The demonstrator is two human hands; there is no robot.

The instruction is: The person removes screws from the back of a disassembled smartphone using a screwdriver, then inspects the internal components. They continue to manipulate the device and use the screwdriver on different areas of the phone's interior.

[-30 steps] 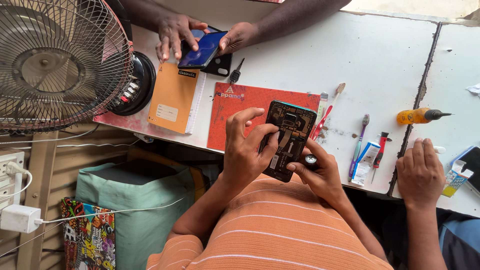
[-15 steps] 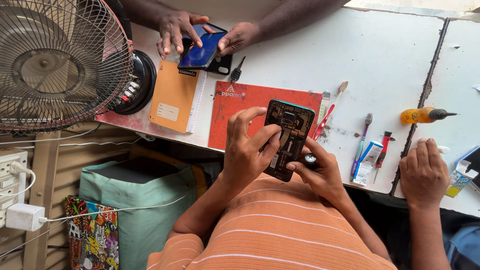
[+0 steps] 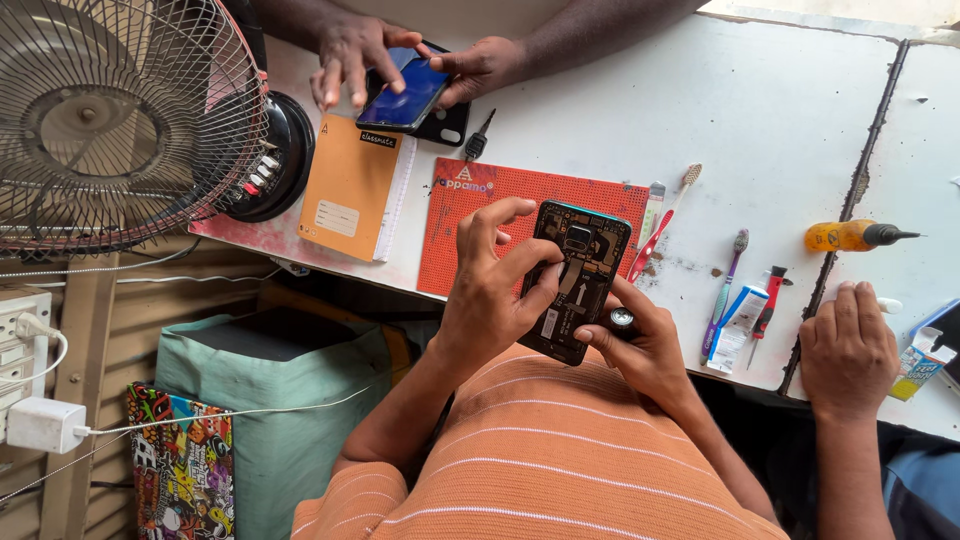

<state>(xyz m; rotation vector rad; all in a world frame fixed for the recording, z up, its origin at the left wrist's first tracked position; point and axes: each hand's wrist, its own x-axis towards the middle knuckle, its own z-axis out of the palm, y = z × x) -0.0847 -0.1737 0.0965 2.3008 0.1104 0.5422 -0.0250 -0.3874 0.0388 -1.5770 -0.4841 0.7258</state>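
Note:
A phone with its back cover off shows its dark inner parts, and I hold it tilted over the red work mat. My left hand grips its left edge, thumb and forefinger pressed on the inner plate. My right hand supports the lower right corner from beneath. A small round metal-topped thing sits between its fingers; what it is cannot be told. My orange striped shirt fills the lower part of the view.
Across the white table another person's hands hold a blue-screened phone. A third person's hand rests at the right edge. Nearby lie an orange notebook, toothbrushes, a red screwdriver and a yellow screwdriver. A fan stands at the left.
My hands stay on the open phone, with only a small shift of the left fingers. The person across the table has moved a hand over their phone.

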